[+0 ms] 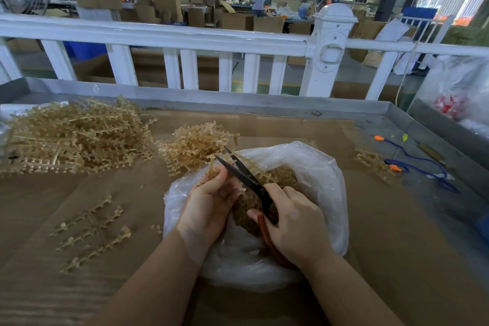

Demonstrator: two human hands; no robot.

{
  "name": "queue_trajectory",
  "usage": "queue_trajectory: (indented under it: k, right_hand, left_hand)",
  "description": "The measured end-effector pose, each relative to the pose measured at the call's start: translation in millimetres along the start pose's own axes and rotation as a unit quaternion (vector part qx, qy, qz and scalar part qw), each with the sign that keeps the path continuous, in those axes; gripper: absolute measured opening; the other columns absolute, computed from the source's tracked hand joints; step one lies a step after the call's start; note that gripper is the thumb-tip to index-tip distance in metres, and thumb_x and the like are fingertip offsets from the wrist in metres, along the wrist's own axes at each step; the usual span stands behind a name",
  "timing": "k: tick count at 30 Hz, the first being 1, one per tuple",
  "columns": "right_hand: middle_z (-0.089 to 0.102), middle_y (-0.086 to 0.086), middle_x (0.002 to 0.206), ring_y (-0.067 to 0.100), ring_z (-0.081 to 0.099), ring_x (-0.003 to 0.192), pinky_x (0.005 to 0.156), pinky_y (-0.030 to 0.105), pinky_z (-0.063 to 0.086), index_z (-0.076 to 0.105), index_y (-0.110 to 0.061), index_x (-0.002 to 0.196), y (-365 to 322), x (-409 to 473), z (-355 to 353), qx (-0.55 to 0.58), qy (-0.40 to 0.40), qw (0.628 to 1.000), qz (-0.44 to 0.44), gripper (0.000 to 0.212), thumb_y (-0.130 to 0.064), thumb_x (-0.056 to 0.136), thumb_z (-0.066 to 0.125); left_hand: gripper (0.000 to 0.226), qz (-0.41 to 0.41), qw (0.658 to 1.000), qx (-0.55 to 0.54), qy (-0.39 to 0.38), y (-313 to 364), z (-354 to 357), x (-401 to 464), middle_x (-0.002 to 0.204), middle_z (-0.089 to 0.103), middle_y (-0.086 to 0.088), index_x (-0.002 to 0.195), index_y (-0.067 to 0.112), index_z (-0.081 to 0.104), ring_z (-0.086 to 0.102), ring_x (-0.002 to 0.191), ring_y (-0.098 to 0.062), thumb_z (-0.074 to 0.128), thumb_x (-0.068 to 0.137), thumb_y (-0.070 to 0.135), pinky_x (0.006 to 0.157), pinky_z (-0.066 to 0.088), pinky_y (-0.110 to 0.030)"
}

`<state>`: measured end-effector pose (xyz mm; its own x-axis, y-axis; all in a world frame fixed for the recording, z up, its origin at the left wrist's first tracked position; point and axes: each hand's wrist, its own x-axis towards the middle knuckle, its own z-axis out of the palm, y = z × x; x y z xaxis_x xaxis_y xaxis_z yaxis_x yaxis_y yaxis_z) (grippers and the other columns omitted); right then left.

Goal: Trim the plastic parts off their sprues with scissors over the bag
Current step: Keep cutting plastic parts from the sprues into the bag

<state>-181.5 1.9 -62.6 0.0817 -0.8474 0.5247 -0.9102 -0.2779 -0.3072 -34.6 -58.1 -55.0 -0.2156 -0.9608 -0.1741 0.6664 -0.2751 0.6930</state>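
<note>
A tan sprue (222,164) is pinched in the left hand (209,201) over the clear bag (317,167). Scissors (246,177), blades parted, are gripped by the right hand (293,219)

Layout of the work table (370,259), head view.

The bag (312,167) lies at centre, with both hands above its opening: left hand (209,201) on the left, right hand (296,222) on the right, scissors (246,177) between them. A large sprue pile (74,137) lies far left; a smaller pile (193,145) sits just behind-left of the bag. Loose sprues (92,233) lie near left. A cord (423,164) lies right. A railing (185,42) stands behind the table.
</note>
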Motion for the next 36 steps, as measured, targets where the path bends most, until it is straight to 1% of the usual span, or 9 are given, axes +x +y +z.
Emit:
queue_trajectory:
  k: [3,6,10,14,19,22,24,28,36]
  right_hand:
    - [0.065,0.002,0.093,0.019,0.062,0.084,0.071,0.031,0.054,0.06,-0.017,0.117,1,0,0,0.002,-0.008,1.0,-0.001,0.044,-0.046,0.085,0.061]
    - [0.065,0.002,0.095,0.019,0.061,0.087,0.073,0.031,0.054,0.059,-0.017,0.119,1,0,-1,0.002,-0.012,1.0,-0.003,0.045,-0.048,0.086,0.059]
    - [0.064,0.003,0.096,0.02,0.061,0.089,0.075,0.032,0.054,0.059,-0.017,0.12,0,0,-1,0.001,-0.018,1.0,0.0,0.048,-0.05,0.086,0.055]
    - [0.063,0.002,0.097,0.02,0.06,0.09,0.075,0.033,0.054,0.058,-0.017,0.121,0,-1,-2,-0.005,-0.022,1.0,0.004,0.047,-0.049,0.087,0.056]
    - [0.063,0.003,0.097,0.021,0.06,0.091,0.073,0.035,0.055,0.058,-0.017,0.121,-1,-1,-2,-0.006,-0.016,1.0,0.005,0.049,-0.053,0.087,0.049]
    - [0.063,0.002,0.099,0.02,0.059,0.092,0.074,0.035,0.055,0.057,-0.018,0.121,-2,-1,-1,-0.008,-0.018,1.0,0.002,0.053,-0.057,0.088,0.042]
    - [0.063,0.002,0.098,0.02,0.059,0.091,0.073,0.035,0.056,0.057,-0.017,0.121,-1,-1,-1,-0.009,-0.017,1.0,0.0,0.054,-0.056,0.088,0.042]
    - [0.063,0.003,0.098,0.021,0.059,0.091,0.073,0.035,0.055,0.057,-0.017,0.121,0,-1,0,-0.011,-0.017,1.0,0.003,0.049,-0.052,0.088,0.049]
    - [0.063,0.002,0.099,0.019,0.06,0.092,0.076,0.033,0.054,0.057,-0.018,0.119,-1,0,-1,0.002,-0.016,1.0,0.007,0.048,-0.053,0.089,0.046]
  left_hand:
    - [0.029,-0.001,1.0,0.014,-0.007,1,0,-2,0.096,0.062,-0.012,0.106,0.008,0.056,0.057,0.083,-0.021,0.058,0.077,0.014,0.081,0.044,-0.031]
    - [0.015,-0.005,1.0,0.012,0.01,-1,0,-2,0.098,0.062,-0.012,0.101,0.007,0.058,0.057,0.083,-0.02,0.053,0.087,0.003,0.079,0.045,-0.029]
    - [0.013,-0.004,1.0,0.019,0.015,-1,0,-1,0.097,0.063,-0.014,0.096,0.005,0.06,0.058,0.083,-0.021,0.052,0.087,0.001,0.079,0.047,-0.029]
    - [0.016,0.001,1.0,0.018,0.0,-1,1,-2,0.09,0.068,-0.012,0.095,0.002,0.063,0.066,0.078,-0.02,0.054,0.082,0.002,0.071,0.056,-0.026]
    - [0.018,-0.009,1.0,0.03,0.003,0,-1,-4,0.099,0.067,-0.013,0.101,0.003,0.063,0.062,0.092,-0.023,0.049,0.089,0.002,0.091,0.046,-0.034]
    - [0.017,-0.006,0.999,0.032,0.007,1,-1,-6,0.098,0.067,-0.012,0.097,0.005,0.063,0.061,0.093,-0.022,0.05,0.088,0.002,0.094,0.043,-0.034]
    - [0.017,-0.001,1.0,0.031,0.001,1,-1,-7,0.093,0.069,-0.011,0.093,0.005,0.064,0.064,0.09,-0.021,0.049,0.089,0.001,0.091,0.047,-0.034]
    - [0.016,0.007,0.999,0.039,-0.01,1,3,-9,0.083,0.072,-0.009,0.088,0.004,0.064,0.069,0.077,-0.018,0.049,0.089,-0.001,0.066,0.057,-0.025]
    - [0.016,0.009,0.996,0.069,-0.055,0,4,-12,0.081,0.073,-0.015,0.07,0.007,0.075,0.071,0.072,-0.022,0.06,0.072,0.002,0.062,0.057,-0.027]
